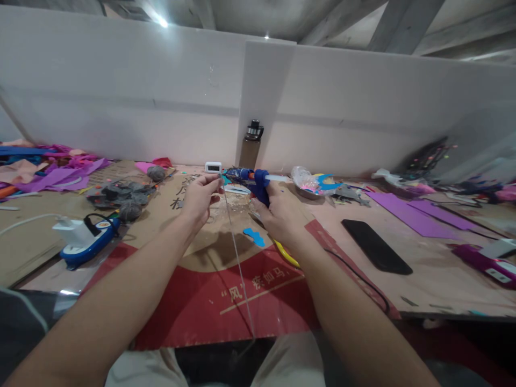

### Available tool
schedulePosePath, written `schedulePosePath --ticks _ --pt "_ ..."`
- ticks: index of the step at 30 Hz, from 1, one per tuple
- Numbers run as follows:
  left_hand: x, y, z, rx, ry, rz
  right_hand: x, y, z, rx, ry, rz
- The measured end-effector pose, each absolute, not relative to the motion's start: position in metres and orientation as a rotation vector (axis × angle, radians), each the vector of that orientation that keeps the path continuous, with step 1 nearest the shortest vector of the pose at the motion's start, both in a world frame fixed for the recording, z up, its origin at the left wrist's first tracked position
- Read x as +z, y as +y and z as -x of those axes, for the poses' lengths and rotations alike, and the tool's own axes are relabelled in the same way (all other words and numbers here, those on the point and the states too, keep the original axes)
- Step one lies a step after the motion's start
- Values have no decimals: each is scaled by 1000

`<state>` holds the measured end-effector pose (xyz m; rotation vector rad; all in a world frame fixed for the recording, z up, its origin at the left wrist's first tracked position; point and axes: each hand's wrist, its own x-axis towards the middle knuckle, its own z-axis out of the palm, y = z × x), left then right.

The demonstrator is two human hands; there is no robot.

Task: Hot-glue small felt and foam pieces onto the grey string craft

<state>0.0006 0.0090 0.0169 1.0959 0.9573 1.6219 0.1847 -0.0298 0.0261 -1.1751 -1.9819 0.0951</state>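
My right hand is wrapped round a blue hot glue gun, whose nozzle points left. A whitish glue stick sticks out of its back end. Close to the nozzle, my left hand pinches the upper end of a thin pale strand; whether it is wire or string I cannot tell. The strand slants down past the cardboard's front edge. What lies right at the left fingertips is too small to make out. Below the hands, a blue cut-out piece rests on the cardboard, near a yellow handle partly behind my right arm.
A dark bottle and a small white display stand at the back. Left are a power strip, grey fuzzy pieces and coloured scraps. Right are a bowl, a black phone and purple sheets.
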Motion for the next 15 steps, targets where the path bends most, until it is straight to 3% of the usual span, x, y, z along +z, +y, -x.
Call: schedulePosePath --ticks 10,15 --pt "18 9 0 1619 947 -1053 31 -32 -184 94 -1977 1177" --pt "19 10 1 1620 899 -985 26 -25 -185 379 -1797 1096"
